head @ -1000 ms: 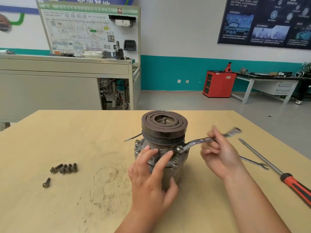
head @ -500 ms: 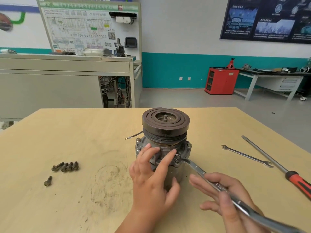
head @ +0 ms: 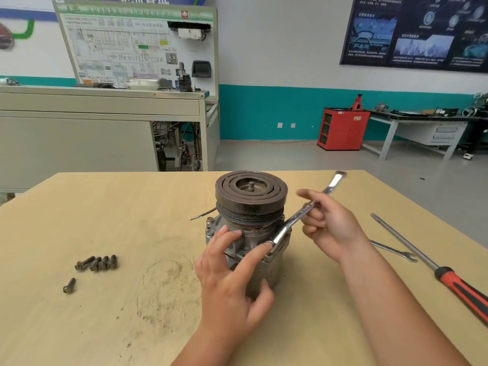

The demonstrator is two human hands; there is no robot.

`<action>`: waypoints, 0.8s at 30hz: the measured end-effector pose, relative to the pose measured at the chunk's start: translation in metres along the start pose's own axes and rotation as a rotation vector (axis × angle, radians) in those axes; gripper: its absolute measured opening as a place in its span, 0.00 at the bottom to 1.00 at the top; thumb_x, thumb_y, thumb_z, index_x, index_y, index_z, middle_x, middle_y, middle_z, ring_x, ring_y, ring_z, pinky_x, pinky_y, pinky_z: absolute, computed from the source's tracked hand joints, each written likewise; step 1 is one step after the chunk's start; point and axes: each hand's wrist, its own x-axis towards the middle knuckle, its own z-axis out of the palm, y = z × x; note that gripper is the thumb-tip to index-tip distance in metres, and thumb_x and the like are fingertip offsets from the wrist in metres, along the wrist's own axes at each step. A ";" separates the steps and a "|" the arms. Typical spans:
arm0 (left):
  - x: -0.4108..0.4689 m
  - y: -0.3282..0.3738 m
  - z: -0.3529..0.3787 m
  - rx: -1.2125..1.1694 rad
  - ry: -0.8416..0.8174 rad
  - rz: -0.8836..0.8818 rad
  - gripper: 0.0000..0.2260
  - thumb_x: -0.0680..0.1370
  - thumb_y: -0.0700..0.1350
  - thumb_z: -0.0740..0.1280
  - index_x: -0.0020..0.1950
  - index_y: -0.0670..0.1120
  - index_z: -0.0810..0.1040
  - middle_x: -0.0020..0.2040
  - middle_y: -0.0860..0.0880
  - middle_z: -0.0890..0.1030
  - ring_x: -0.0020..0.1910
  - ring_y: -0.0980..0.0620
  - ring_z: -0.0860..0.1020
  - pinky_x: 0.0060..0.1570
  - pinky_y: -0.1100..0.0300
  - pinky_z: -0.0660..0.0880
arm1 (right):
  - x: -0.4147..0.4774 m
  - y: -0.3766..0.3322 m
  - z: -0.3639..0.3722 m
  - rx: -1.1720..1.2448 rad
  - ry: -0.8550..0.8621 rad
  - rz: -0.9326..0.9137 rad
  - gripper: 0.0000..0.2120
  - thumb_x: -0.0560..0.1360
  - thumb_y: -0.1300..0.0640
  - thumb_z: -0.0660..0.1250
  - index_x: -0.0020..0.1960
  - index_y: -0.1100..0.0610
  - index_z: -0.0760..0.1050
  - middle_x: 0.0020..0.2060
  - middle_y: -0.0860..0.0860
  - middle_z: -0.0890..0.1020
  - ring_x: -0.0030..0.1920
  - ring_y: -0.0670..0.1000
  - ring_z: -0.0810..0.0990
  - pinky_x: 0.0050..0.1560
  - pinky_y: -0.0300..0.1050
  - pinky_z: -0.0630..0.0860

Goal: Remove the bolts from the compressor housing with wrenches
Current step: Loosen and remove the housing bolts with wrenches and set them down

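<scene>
The compressor (head: 250, 228) stands upright on the wooden table (head: 132, 212), its dark grooved pulley on top. My left hand (head: 232, 276) wraps the grey housing, fingers up on its flange and thumb low on the front. A silver wrench (head: 298, 217) sits with its lower end on a bolt at the flange's right front and slants up to the right. My right hand (head: 330, 223) grips the wrench's shaft to the right of the pulley. Several removed bolts (head: 96, 263) lie in a row at the left, one more bolt (head: 69, 285) nearer me.
A second slim wrench (head: 396, 250) and a long screwdriver (head: 433, 265) with a red and black handle lie on the table at the right. A thin wire (head: 204, 214) sticks out behind the compressor. A grey bench stands beyond the table's far edge.
The wrench handle swung from up right, down toward me, and is now back up and to the right, my right hand with it. My left hand stayed on the housing.
</scene>
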 end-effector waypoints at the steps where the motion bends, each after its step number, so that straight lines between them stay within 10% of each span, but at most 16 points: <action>1: 0.000 0.001 -0.001 -0.009 -0.005 0.000 0.25 0.63 0.50 0.62 0.61 0.57 0.73 0.62 0.48 0.66 0.70 0.47 0.63 0.68 0.62 0.52 | -0.007 -0.003 0.001 0.126 0.009 0.003 0.15 0.78 0.57 0.57 0.39 0.55 0.81 0.19 0.44 0.62 0.20 0.43 0.60 0.21 0.34 0.60; 12: 0.001 0.002 -0.002 0.032 -0.025 -0.015 0.28 0.64 0.51 0.61 0.64 0.52 0.71 0.63 0.48 0.66 0.69 0.47 0.64 0.63 0.57 0.57 | -0.133 0.034 0.012 -0.063 0.150 -0.447 0.16 0.69 0.60 0.58 0.38 0.46 0.83 0.37 0.58 0.85 0.39 0.55 0.85 0.25 0.33 0.72; 19: -0.001 0.000 -0.001 0.028 -0.019 0.000 0.25 0.64 0.51 0.62 0.61 0.56 0.73 0.63 0.48 0.66 0.72 0.49 0.61 0.68 0.61 0.53 | -0.146 0.033 0.017 -0.655 -0.014 -0.483 0.13 0.70 0.34 0.61 0.52 0.33 0.76 0.43 0.41 0.85 0.41 0.43 0.84 0.29 0.35 0.76; 24: -0.001 0.000 0.001 -0.009 -0.002 -0.018 0.22 0.63 0.49 0.61 0.57 0.57 0.74 0.62 0.49 0.66 0.71 0.50 0.60 0.69 0.62 0.51 | -0.106 0.021 0.004 -0.118 0.138 -0.382 0.09 0.75 0.55 0.63 0.40 0.54 0.81 0.30 0.56 0.82 0.29 0.49 0.80 0.24 0.33 0.68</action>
